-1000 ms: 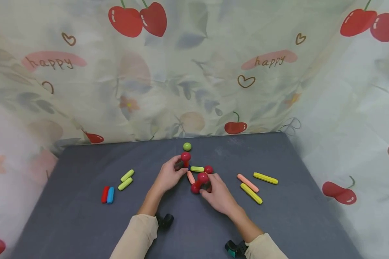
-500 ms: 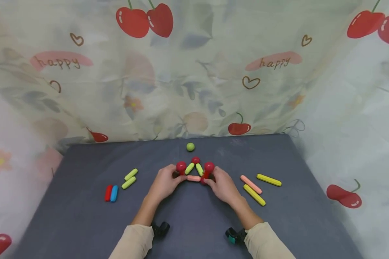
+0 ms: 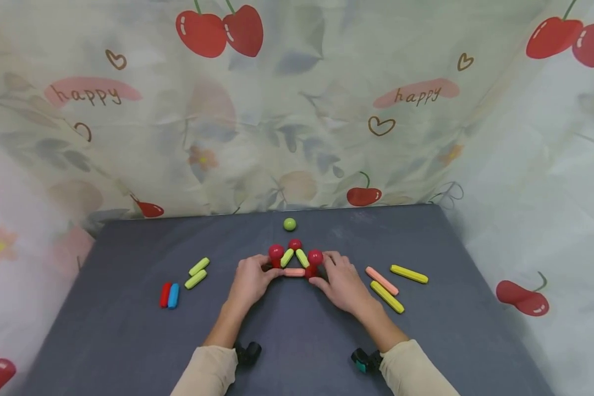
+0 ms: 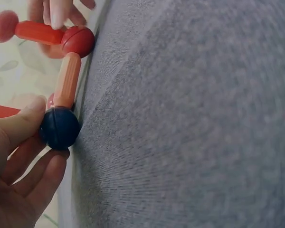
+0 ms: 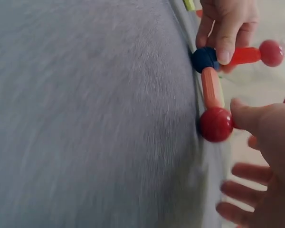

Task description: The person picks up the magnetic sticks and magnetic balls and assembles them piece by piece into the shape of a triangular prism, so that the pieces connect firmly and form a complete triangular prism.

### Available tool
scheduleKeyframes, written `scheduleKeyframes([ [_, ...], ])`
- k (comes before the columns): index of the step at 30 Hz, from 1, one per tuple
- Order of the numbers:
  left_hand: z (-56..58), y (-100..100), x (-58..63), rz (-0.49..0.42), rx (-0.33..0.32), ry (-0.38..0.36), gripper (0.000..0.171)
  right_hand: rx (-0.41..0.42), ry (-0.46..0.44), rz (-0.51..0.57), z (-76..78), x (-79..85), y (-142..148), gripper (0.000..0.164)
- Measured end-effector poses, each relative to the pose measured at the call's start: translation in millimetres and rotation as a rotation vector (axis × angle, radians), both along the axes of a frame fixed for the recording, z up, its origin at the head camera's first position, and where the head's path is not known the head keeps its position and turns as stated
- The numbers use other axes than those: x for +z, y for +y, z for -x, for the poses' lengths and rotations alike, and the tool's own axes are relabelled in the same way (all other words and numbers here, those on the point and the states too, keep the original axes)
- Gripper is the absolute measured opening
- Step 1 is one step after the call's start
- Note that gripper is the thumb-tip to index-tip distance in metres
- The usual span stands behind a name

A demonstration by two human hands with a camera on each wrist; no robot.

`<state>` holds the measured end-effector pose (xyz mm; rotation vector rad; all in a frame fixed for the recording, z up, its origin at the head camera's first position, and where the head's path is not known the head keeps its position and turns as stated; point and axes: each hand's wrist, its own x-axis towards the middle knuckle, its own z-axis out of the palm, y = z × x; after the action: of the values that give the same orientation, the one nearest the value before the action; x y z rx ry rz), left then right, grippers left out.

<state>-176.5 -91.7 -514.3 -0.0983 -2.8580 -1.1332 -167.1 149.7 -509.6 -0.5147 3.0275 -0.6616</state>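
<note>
On the grey table lies a triangle of a pink stick (image 3: 294, 272) and two yellow-green sticks (image 3: 302, 257), with a red ball (image 3: 295, 244) at its far corner. My left hand (image 3: 249, 280) pinches the blue ball (image 4: 60, 128) at the left corner, thumb on one side and fingers on the other. Red sticks topped by red balls stand upright at both near corners, the left one ending in a ball (image 3: 276, 252). Beside the right corner's lower red ball (image 5: 216, 124), my right hand (image 3: 344, 280) has its fingers spread, thumb close to that ball.
Behind the triangle sits a green ball (image 3: 289, 224). To the left lie a red stick (image 3: 165, 295), a blue stick (image 3: 173, 296) and two yellow-green sticks (image 3: 196, 279). A pink stick (image 3: 382, 280) and two yellow sticks (image 3: 408, 274) lie right. A printed curtain (image 3: 257, 137) hangs behind.
The hands have brought the stick-and-ball pieces round into a triangle, its pink stick now lying crosswise in front. Since half a second ago, the right hand's fingers have loosened from the right corner.
</note>
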Motion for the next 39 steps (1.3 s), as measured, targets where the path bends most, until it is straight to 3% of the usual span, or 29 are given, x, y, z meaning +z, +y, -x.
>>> scheduleKeyframes([
  [3, -0.5, -1, 0.1, -0.006, 0.014, -0.005, 0.029, -0.042, 0.035, -0.081, -4.7, 1.2, 14, 0.079],
  [8, -1.2, 1, -2.0, -0.038, 0.039, -0.011, 0.032, -0.122, 0.07, -0.155, -9.4, -2.1, 53, 0.087],
  [13, -1.7, 2, -3.4, -0.055, 0.045, -0.018, 0.03, -0.204, 0.07, -0.143, -19.6, -7.6, 92, 0.08],
  [18, -0.8, 1, -4.4, -0.057, 0.05, -0.022, 0.031, -0.252, 0.131, -0.141, -24.6, -13.9, 112, 0.059],
  [24, -1.4, 1, -4.6, -0.074, 0.052, -0.029, 0.033, -0.26, 0.226, -0.084, -22.1, -18.6, 112, 0.033],
  [30, -1.3, 1, -6.3, -0.075, 0.037, -0.054, 0.03, -0.29, 0.128, -0.074, -12.1, -19.7, 101, 0.03],
  [34, -0.9, 1, -6.4, -0.076, 0.047, -0.048, 0.03, -0.287, 0.081, -0.026, 4.0, -11.1, 88, 0.032],
  [39, -0.1, 1, -3.8, -0.061, 0.048, -0.034, 0.03, -0.249, 0.136, 0.077, 24.0, 12.7, 59, 0.035],
])
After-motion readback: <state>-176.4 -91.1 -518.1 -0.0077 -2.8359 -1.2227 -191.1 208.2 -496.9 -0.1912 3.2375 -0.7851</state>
